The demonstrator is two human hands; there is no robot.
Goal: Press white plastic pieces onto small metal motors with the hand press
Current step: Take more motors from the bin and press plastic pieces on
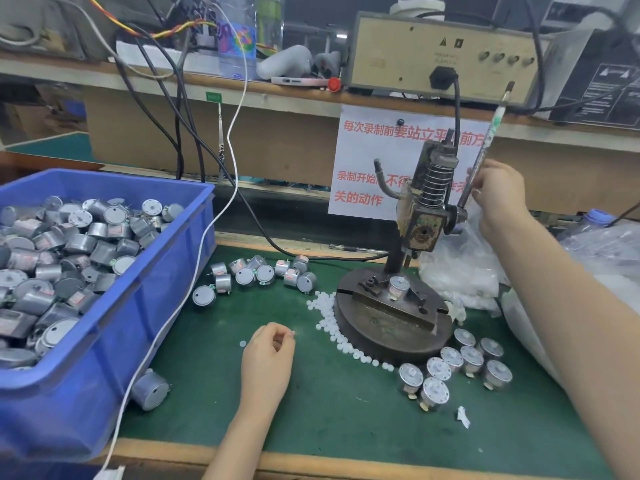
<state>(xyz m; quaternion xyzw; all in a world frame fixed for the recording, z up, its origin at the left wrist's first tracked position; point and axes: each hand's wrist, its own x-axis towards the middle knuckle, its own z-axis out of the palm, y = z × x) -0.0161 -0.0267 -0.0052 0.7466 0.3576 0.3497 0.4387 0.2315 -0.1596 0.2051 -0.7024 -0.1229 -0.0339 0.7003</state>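
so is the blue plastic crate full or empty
Nearly full: round silver metal motors fill the blue plastic crate almost to its rim.

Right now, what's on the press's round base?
One metal motor stands in the fixture on the base. Whether its shaft carries a white piece is too small to tell. The fixture hides its bottom.
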